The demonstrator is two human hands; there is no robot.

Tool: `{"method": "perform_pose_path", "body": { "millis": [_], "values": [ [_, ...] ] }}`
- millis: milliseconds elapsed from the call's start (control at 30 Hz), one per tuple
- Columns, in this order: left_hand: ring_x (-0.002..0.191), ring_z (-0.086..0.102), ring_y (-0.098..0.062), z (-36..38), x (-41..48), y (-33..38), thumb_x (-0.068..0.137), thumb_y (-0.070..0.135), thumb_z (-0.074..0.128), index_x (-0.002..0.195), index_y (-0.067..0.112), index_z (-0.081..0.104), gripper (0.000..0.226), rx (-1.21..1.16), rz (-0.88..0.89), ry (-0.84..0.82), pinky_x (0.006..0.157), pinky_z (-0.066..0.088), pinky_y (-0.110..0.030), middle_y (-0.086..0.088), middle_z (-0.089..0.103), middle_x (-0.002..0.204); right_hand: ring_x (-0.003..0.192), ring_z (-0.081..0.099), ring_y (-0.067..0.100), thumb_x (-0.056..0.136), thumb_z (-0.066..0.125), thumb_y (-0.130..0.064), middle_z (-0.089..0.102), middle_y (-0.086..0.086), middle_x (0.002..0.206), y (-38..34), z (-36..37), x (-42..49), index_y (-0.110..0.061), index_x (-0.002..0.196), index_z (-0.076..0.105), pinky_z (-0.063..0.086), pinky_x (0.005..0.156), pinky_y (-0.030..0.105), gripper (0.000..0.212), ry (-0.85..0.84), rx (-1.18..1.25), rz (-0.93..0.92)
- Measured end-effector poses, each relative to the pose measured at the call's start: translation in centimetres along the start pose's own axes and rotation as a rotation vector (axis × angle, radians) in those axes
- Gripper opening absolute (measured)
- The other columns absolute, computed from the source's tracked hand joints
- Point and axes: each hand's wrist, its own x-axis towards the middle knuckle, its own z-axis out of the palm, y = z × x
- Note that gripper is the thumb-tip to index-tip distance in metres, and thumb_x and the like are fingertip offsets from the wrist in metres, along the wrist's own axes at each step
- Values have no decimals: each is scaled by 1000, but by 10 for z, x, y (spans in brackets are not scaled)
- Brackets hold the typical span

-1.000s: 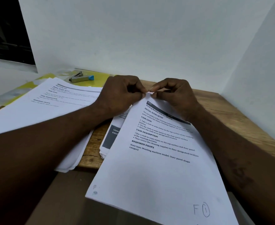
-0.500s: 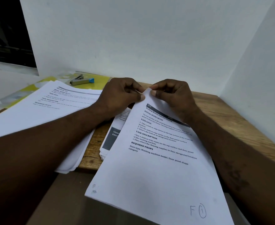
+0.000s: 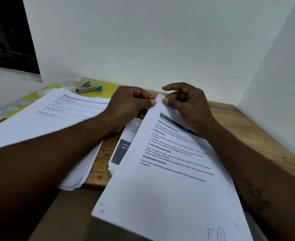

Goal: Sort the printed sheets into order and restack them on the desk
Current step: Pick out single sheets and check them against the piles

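Head view, one entry

Item: printed sheet (image 3: 169, 185), marked "F 1" at its near corner. It lies straight before you on a small stack (image 3: 120, 152) on the desk (image 3: 247, 122), its near end overhanging the front edge.

Long axis: runs away from you, heading at the far end, a little askew.

Your left hand (image 3: 131, 105) and right hand (image 3: 186, 103) both pinch its far corner, equally near.

Beside it: a larger pile (image 3: 47, 122) to the left, a stapler (image 3: 88, 88) beyond
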Motion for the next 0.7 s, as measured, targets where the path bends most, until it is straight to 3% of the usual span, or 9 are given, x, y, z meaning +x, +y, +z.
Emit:
{"method": "perform_pose_path", "body": {
  "millis": [133,200,300,433,700],
  "values": [
    [66,73,-4,-1,4,-6,88,17,83,91,23,82,7,399,204,79,70,62,-28,9,77,72,95,76,21,86,84,-12,81,0,96,0,2,0,-15,99,82,59,91,38,14,25,-65,-26],
    [64,67,8,0,3,-6,88,21,82,95,24,83,7,528,268,89,76,58,-22,20,72,71,97,76,24,86,84,-12,81,-1,96,1,2,0,-16,99,82,59,93,40,14,28,-85,-28],
    [69,61,14,3,2,-3,89,23,81,100,21,84,11,615,308,104,78,51,-10,23,66,74,96,76,20,86,85,-13,81,-4,95,1,3,0,-17,99,83,59,92,38,13,28,-114,-28],
    [70,66,9,2,2,-2,88,21,81,95,21,83,7,569,293,103,82,57,-22,25,68,72,92,76,11,86,85,-10,81,-6,94,-1,4,0,-13,99,83,57,86,26,14,37,-129,-59],
    [71,72,-1,1,3,-4,86,18,82,91,20,83,5,508,264,108,83,62,-35,21,72,73,92,76,13,86,85,-12,81,-7,93,-3,6,1,-15,98,84,60,90,34,13,40,-166,-93]
  ]
}}
